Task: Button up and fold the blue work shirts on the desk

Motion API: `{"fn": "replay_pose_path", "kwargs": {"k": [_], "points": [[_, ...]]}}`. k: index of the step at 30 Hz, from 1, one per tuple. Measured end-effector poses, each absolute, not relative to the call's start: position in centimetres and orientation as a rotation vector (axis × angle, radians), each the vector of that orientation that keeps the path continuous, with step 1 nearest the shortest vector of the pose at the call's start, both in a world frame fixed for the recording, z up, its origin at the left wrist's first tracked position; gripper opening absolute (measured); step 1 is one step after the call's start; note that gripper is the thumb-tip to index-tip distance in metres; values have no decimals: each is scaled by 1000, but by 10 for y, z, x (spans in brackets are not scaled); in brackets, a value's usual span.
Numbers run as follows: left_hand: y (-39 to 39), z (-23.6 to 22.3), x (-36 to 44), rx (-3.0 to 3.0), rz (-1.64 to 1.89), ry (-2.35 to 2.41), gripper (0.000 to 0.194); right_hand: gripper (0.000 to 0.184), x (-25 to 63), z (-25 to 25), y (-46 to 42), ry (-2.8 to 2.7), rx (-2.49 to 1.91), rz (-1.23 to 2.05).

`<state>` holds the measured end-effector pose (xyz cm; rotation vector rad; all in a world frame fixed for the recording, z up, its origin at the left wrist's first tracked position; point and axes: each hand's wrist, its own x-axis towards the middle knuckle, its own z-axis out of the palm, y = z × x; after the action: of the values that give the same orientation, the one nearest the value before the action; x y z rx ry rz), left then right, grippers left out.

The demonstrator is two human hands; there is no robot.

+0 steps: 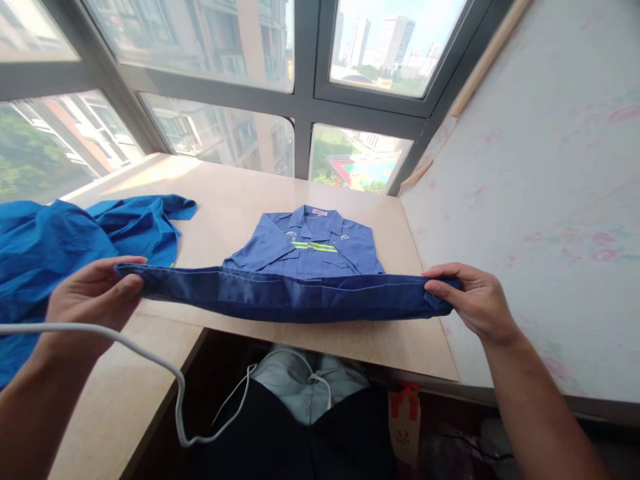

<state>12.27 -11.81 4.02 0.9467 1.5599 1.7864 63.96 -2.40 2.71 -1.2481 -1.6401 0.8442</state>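
A blue work shirt (310, 250) with a yellow-green reflective stripe lies face up on the wooden table (230, 207), collar toward the window. Its lower part is lifted off the table as a taut horizontal band. My left hand (93, 297) pinches the left end of that band, fingers closed on the cloth. My right hand (470, 300) grips the right end the same way, near the table's right edge. The band hides the shirt's lower front.
A heap of brighter blue garments (75, 240) lies at the table's left. A white cable (150, 363) runs across the foreground. Large windows (225, 80) stand behind the table; a pale flowered wall (540, 200) closes the right side. A carton (405, 420) sits below.
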Motion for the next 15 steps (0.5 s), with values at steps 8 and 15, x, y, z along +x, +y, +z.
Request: {"fn": "replay_pose_path", "kwargs": {"k": [8, 15], "points": [[-33, 44, 137, 967, 1784, 1260, 52, 33, 632, 18, 27, -1608, -1246, 713], [11, 40, 129, 1387, 1625, 1544, 43, 40, 634, 16, 63, -1829, -1328, 486]]}}
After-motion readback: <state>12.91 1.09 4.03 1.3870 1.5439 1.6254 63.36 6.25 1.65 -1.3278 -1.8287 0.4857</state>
